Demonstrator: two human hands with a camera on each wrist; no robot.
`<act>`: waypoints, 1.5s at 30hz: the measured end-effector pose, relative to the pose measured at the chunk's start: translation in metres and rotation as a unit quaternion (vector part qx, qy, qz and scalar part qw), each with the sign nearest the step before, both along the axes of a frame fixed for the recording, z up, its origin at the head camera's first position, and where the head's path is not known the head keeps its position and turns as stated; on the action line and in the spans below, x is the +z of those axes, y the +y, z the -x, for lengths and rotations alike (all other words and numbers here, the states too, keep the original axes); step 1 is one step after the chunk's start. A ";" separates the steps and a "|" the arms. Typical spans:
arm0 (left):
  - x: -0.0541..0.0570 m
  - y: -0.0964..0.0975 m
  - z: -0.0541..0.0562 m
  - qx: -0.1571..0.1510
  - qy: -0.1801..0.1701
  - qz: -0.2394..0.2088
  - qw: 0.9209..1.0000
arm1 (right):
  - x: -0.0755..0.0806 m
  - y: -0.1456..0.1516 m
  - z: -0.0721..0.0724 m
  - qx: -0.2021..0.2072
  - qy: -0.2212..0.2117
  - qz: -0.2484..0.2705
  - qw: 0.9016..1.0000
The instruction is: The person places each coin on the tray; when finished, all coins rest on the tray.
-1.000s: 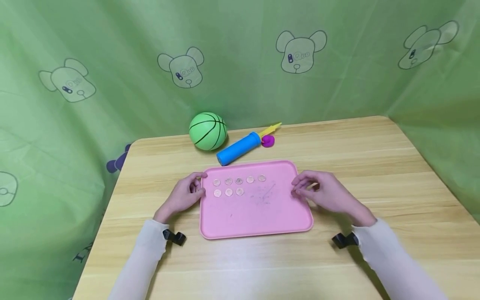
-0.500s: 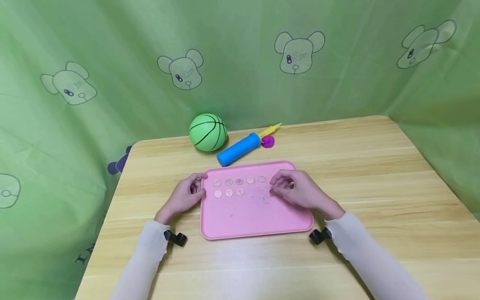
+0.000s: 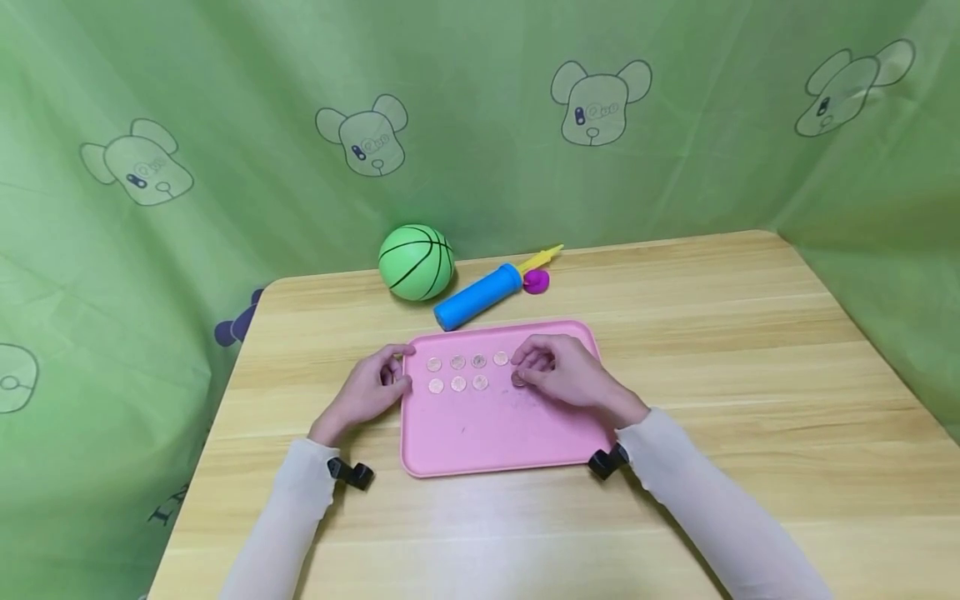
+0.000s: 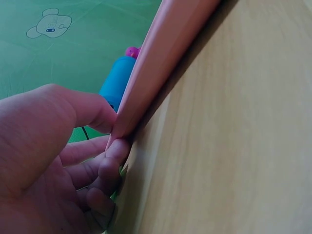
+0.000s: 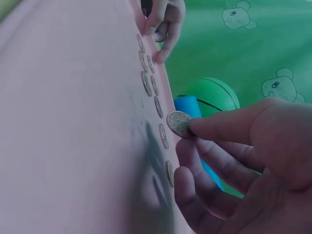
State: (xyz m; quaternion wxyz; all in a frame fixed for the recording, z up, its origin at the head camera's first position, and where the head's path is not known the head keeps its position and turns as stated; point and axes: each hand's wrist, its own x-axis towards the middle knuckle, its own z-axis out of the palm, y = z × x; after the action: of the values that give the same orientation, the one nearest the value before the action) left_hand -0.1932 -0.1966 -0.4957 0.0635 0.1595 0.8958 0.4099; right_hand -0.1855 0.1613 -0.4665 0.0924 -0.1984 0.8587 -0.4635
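Note:
My left hand [image 3: 366, 388] grips the left rim of a pink tray [image 3: 480, 446], thumb and fingers pinching its edge in the left wrist view. Two rows of coins [image 3: 457, 362] lie on the tray, several in the far row and three in the near one. Over the tray, to the right of the near row, my right hand [image 3: 570, 373] pinches a coin [image 5: 178, 124] between thumb and fingers. In the head view this hand hides the far row's rightmost coin, which the right wrist view shows as a coin [image 5: 169, 173] near the fingertips.
Behind the tray on the wooden table [image 3: 750, 375] lie a blue hand pump [image 3: 477, 298] with a yellow nozzle [image 3: 542, 258] and a small purple item [image 3: 536, 282]. A green ball [image 3: 416, 262] rests left of the pump. A green curtain [image 3: 480, 183] hangs behind.
My right hand has moved left from the tray's right edge to beside the near row of coins, carrying a coin. The left hand stays at the left rim.

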 end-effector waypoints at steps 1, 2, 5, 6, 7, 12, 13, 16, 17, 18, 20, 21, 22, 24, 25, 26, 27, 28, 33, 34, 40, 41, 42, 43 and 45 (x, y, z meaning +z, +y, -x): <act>0.000 0.000 0.000 0.000 0.001 0.000 1.000 | 0.000 -0.002 0.001 -0.001 -0.001 -0.001 1.000; 0.000 0.000 0.001 0.000 0.001 0.000 1.000 | 0.000 -0.003 0.001 -0.002 -0.003 -0.002 1.000; 0.001 0.000 0.001 -0.002 0.004 -0.002 1.000 | -0.001 -0.007 0.004 -0.004 -0.008 -0.004 1.000; 0.000 0.000 0.001 -0.002 0.004 -0.001 1.000 | -0.003 -0.009 0.004 -0.002 -0.008 -0.006 1.000; 0.000 0.000 0.001 -0.002 0.002 0.000 1.000 | -0.004 -0.010 0.005 -0.001 -0.009 -0.007 1.000; 0.001 0.000 -0.001 0.000 -0.005 0.003 1.000 | -0.008 -0.017 0.007 0.009 -0.009 -0.014 1.000; 0.001 0.000 -0.001 -0.001 -0.005 0.001 1.000 | -0.007 -0.019 0.007 0.009 -0.012 -0.015 1.000; 0.002 0.000 -0.001 -0.002 -0.001 -0.002 1.000 | -0.007 -0.021 0.007 0.008 -0.016 -0.022 1.000; 0.001 0.000 0.000 -0.003 0.001 -0.003 1.000 | -0.007 -0.021 0.007 0.006 -0.015 -0.026 1.000; 0.001 0.000 0.000 -0.003 0.002 -0.003 1.000 | -0.007 -0.022 0.007 0.005 -0.013 -0.029 0.999; 0.001 0.000 0.000 -0.002 0.001 -0.003 1.000 | -0.007 -0.022 0.006 0.001 -0.009 -0.034 0.999; 0.001 0.000 0.000 -0.003 0.001 -0.003 1.000 | -0.006 -0.022 0.006 -0.002 -0.005 -0.036 0.999; 0.001 0.000 0.000 -0.003 0.001 -0.003 1.000 | -0.005 -0.022 0.005 -0.004 -0.003 -0.038 0.999; 0.000 0.000 0.000 -0.001 -0.001 -0.003 1.000 | -0.005 -0.022 0.005 -0.005 -0.001 -0.038 0.999; 0.000 0.000 0.001 -0.001 0.000 -0.003 1.000 | -0.005 -0.022 0.005 -0.005 -0.001 -0.038 0.999; 0.000 0.000 0.001 -0.001 0.001 -0.003 1.000 | -0.005 -0.022 0.005 -0.005 0.000 -0.038 0.999; -0.001 0.000 0.001 -0.002 0.002 -0.003 1.000 | -0.005 -0.022 0.004 -0.006 -0.001 -0.038 0.999; -0.001 0.000 0.001 -0.002 0.001 -0.003 1.000 | -0.005 -0.022 0.004 -0.007 -0.002 -0.038 0.999; -0.001 0.000 0.000 -0.003 0.002 -0.007 1.000 | -0.002 -0.023 0.003 -0.017 0.001 -0.044 0.999; -0.001 0.000 0.000 -0.003 0.001 -0.008 1.000 | -0.001 -0.023 0.002 -0.020 0.002 -0.045 0.999; -0.001 0.000 0.000 -0.004 0.007 -0.004 1.000 | 0.004 -0.020 -0.002 -0.034 0.012 -0.044 0.998; -0.001 0.000 0.001 -0.005 0.008 -0.004 1.000 | 0.006 -0.019 -0.002 -0.037 0.014 -0.044 0.998; -0.001 0.000 0.001 -0.005 0.008 -0.004 1.000 | 0.007 -0.018 -0.003 -0.041 0.016 -0.043 0.998; -0.001 0.000 0.001 -0.006 0.008 -0.005 1.000 | 0.008 -0.017 -0.003 -0.044 0.020 -0.044 0.998; -0.001 0.000 0.001 -0.006 0.007 -0.005 1.000 | 0.011 -0.014 -0.004 -0.052 0.022 -0.043 0.997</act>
State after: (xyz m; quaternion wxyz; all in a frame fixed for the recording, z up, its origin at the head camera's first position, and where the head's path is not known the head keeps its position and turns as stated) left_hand -0.1938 -0.1968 -0.4967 0.0591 0.1676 0.8932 0.4130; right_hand -0.1813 0.1476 -0.4553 0.0577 -0.1591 0.8889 -0.4256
